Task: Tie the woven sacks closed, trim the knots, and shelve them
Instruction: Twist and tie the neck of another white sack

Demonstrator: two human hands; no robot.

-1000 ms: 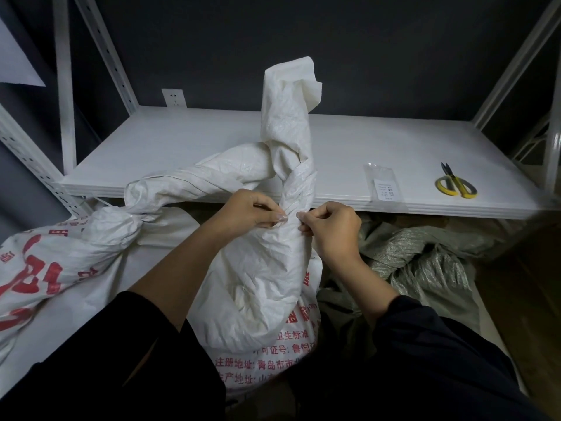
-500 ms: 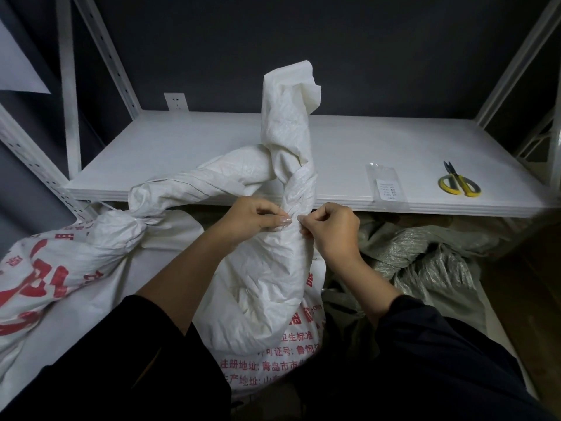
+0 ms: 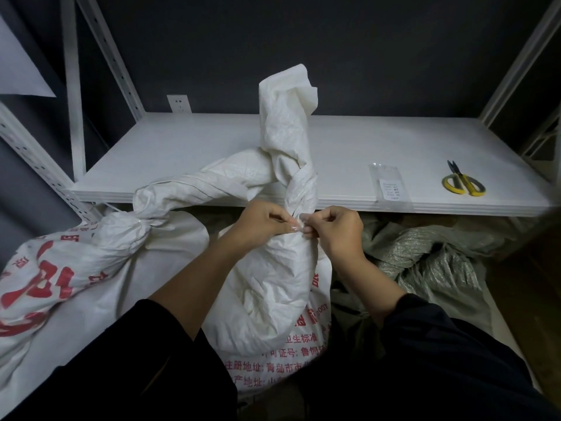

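A white woven sack (image 3: 273, 287) with red print stands in front of me, its twisted neck (image 3: 288, 129) rising above the shelf edge. My left hand (image 3: 264, 221) and my right hand (image 3: 337, 229) meet at the neck, each pinching a thin tie (image 3: 301, 223) wrapped around it; the tie itself is barely visible. A second white sack (image 3: 60, 268) with a gathered neck lies to the left. Yellow-handled scissors (image 3: 463, 183) rest on the white shelf (image 3: 197, 147) at the right.
A clear plastic packet (image 3: 391, 186) with a label lies at the shelf's front edge. Grey-green woven sacks (image 3: 431, 256) are heaped on the floor to the right. White rack uprights (image 3: 73, 95) stand on both sides, with a dark wall and a socket (image 3: 179, 103) behind.
My fingertips have drawn closer together at the sack's neck. The view has shifted slightly; the sacks and scissors stay where they were.
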